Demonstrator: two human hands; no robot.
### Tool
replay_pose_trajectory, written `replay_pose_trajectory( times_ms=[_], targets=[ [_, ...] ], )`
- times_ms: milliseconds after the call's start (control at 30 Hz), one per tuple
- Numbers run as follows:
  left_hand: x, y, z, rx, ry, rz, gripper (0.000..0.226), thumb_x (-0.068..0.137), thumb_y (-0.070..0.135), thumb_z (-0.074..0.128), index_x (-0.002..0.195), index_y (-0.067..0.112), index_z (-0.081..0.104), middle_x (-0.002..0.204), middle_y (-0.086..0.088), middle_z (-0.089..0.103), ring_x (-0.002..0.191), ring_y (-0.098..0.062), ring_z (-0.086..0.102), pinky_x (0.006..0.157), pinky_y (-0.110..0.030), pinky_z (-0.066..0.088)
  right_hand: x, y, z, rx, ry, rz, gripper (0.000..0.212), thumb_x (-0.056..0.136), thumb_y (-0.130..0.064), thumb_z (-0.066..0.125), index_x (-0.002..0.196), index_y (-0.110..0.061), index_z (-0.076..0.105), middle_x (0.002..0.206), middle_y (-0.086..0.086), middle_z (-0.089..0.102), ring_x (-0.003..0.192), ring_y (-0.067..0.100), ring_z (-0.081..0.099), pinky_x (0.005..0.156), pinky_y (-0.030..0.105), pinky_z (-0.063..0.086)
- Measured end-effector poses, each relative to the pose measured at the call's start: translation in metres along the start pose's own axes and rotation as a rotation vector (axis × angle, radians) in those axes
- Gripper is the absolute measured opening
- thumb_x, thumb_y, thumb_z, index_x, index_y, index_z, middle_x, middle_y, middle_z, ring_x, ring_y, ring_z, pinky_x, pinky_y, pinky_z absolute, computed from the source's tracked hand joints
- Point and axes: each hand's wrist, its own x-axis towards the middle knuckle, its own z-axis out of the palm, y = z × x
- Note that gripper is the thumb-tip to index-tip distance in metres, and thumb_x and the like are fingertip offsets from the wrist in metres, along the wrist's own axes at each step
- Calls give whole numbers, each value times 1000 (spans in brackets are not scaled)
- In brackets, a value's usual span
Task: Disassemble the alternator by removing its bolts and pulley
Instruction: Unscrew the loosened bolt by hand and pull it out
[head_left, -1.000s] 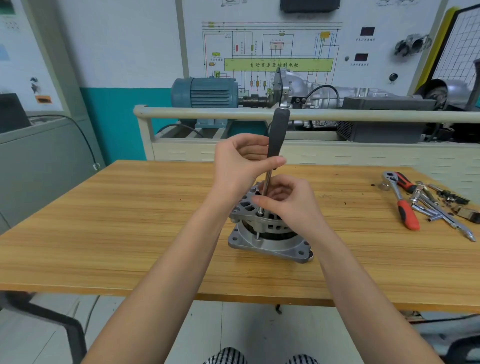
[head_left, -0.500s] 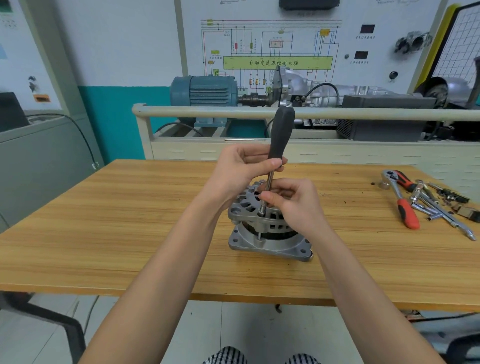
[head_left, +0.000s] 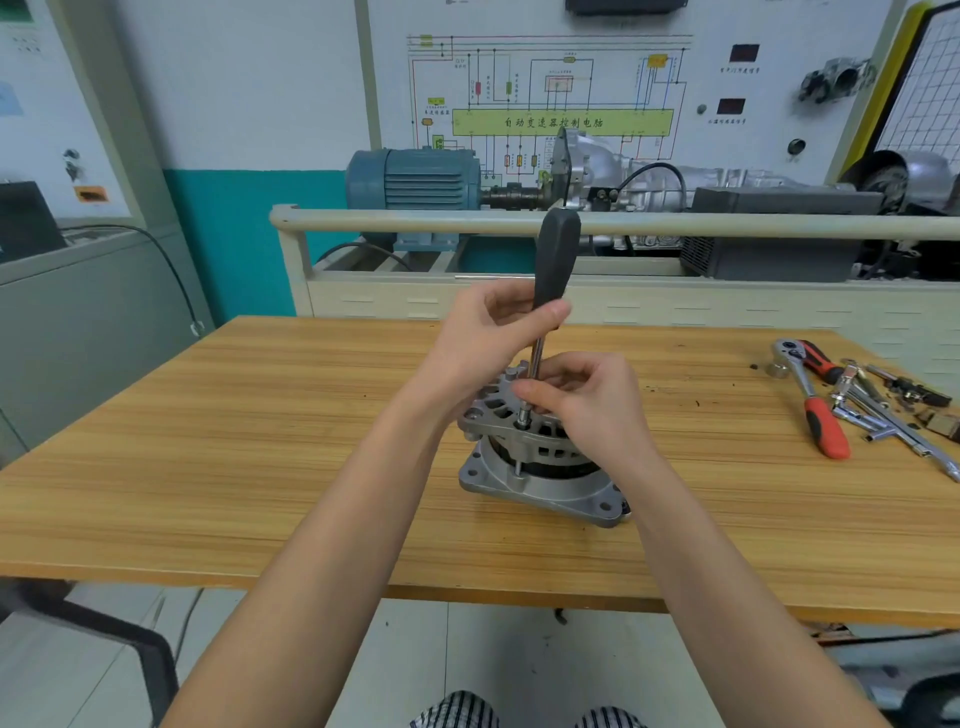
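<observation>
My left hand (head_left: 485, 332) curls round the lower handle of the driver (head_left: 555, 265), thumb across its front. The shaft drops to a bolt (head_left: 523, 417) on the alternator (head_left: 540, 467), which stands mid-table (head_left: 208, 441). My right hand (head_left: 587, 400) pinches the shaft's tip, fingers bent over the housing.
</observation>
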Motion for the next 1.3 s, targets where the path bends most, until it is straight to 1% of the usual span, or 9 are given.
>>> replay_pose_trajectory(
  times_ms=[133,300,433,533,667,800,933,1167,1300],
  targets=[
    [-2,-1,-7,-242,-115,-41,21,91,0,58,111,3,65,96,-9,74,94,-22,70,85,-29,54,0,-1,0,-1,-51,7,22,81,-13,76,70,-32,70,67,-5,72,72,21,69,81,47,56],
    [-3,4,0,-61,179,5,26,65,4,84,84,13,69,80,2,75,80,-11,71,75,-23,56,3,-3,-8,-30,-219,24,14,87,-16,70,86,-30,71,83,-5,75,83,8,70,90,38,54],
    [-4,5,9,65,302,58,37,61,11,90,78,14,58,76,-2,66,73,-12,63,69,-20,53,4,-6,-2,-53,-142,29,16,70,-28,84,73,-27,69,67,-14,69,65,0,63,66,21,51],
    [-4,5,9,118,217,66,27,73,14,83,89,14,61,84,0,65,80,-9,62,74,-17,51,4,-5,3,-38,-40,21,18,71,-21,84,66,-27,67,56,-16,64,53,-4,56,55,13,43],
    [-6,1,-1,-191,-61,-23,20,98,9,51,114,5,62,101,-9,71,99,-20,67,89,-31,54,0,-3,5,-20,-24,-6,25,82,-12,74,67,-31,68,65,-2,70,64,15,66,67,32,54],
    [-4,0,-3,-238,75,-28,19,84,1,67,103,3,68,90,-9,74,87,-20,71,80,-27,55,0,-3,6,18,-126,-8,21,89,-9,65,83,-29,67,76,-9,72,77,7,70,81,28,55],
    [-1,0,2,-122,262,1,28,66,3,84,87,8,65,78,0,72,76,-11,69,73,-22,55,-2,-2,7,18,-25,-31,18,73,-23,82,79,-30,67,71,-12,68,66,-2,61,67,16,51],
    [-3,0,-4,-238,-48,-5,20,96,5,52,113,2,62,102,-14,71,98,-23,68,88,-32,54,-4,-1,8,39,33,-60,24,81,-9,74,75,-31,68,74,7,70,70,20,64,74,37,55],
    [-2,0,-4,-262,50,1,26,78,1,71,103,5,68,94,-11,74,92,-23,71,83,-30,55,-6,-1,7,56,-50,-77,24,89,-3,63,90,-27,67,80,-2,72,76,5,68,76,20,53]
  ],
)
